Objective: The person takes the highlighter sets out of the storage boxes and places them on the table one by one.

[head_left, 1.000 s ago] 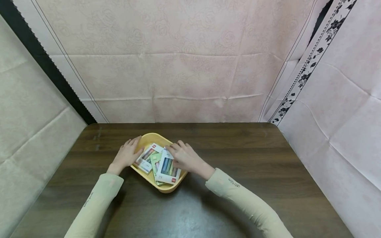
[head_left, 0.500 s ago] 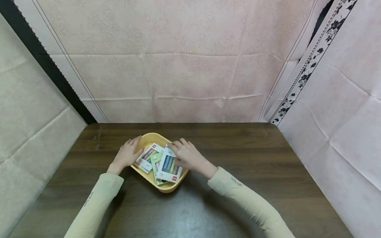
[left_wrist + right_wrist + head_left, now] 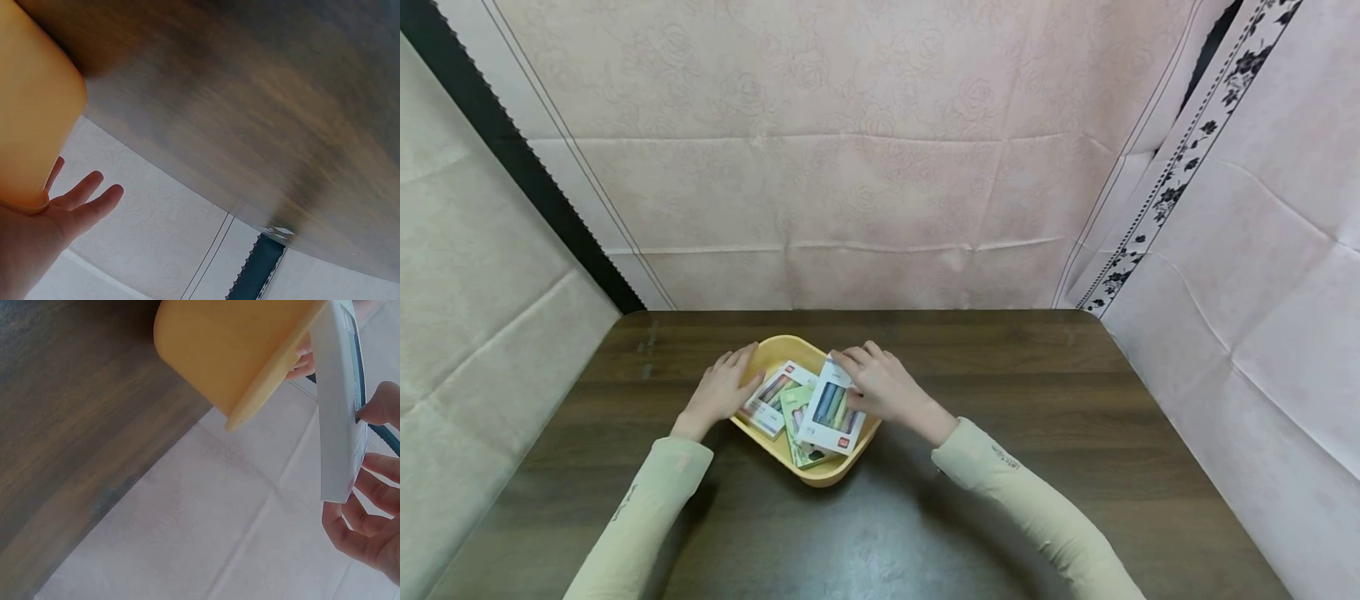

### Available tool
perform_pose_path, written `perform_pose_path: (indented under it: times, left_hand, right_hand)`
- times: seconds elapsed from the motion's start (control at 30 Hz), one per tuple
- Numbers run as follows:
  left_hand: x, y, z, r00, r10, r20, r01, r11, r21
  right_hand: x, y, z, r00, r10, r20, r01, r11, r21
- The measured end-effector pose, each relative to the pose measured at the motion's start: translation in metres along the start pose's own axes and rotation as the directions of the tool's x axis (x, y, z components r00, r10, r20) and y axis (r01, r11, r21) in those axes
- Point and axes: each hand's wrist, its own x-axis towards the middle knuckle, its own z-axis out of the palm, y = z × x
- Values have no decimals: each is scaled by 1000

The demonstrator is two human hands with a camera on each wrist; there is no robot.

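A yellow plastic basket [image 3: 826, 475] stands on the dark wooden table. My right hand [image 3: 887, 385] pinches a white box of coloured pens [image 3: 832, 407] by its far end, thumb on the windowed face. In the right wrist view, the white box [image 3: 337, 419] is held tilted beside the basket's rim [image 3: 262, 384], the hand's fingers [image 3: 347, 540] beneath its end. My left hand [image 3: 718, 390] rests on the basket's left rim, with straight, spread fingers in the left wrist view. Inside the basket lie another white box [image 3: 765, 412] with a window and a green box [image 3: 796, 412], partly covered.
The brown table [image 3: 1000, 400] runs out to both sides and ends at a pale patterned cloth wall [image 3: 880, 192] behind. Further cloth panels [image 3: 1247, 300] close in the sides, one with a black floral border.
My right hand has lifted the upper white box slightly and shifted it to the right. More of the green box shows beneath. The left hand and the basket have stayed put.
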Motion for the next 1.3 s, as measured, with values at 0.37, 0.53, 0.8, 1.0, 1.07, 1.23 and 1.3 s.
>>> perform_pose_path:
  times: [0.37,0.53,0.8,1.0,1.07,1.23,1.3]
  left_hand:
    - [0,2,-1,1000,-9,8,9,1000,0]
    - [-1,1,0,1000,-11,13,11,1000,-5]
    - [-1,1,-1,1000,-8,7,8,1000,-3]
    - [-2,3,-3,1000,11,-15,-11,1000,-12]
    - [-2,4,-3,1000,12,-14,-12,1000,-11]
    - [-2,3,-3,1000,9,-7,-9,1000,-7]
    - [-2,3,-3,1000,8,-8,-8,1000,-7]
  right_hand:
    - [-1,5,-10,999,35,-40,-35,999,10]
    - [-2,6,-13,998,47,-51,-46,999,21]
    - [-6,9,-17,994,51,-97,-50,999,12]
    - [-10,13,-19,993,57,-107,-57,998,5]
    - [-11,14,-19,992,65,-112,-64,998,10]
    - [-12,16,-21,988,69,-137,-68,998,11]
    - [-13,17,-22,987,69,-146,-68,998,10]
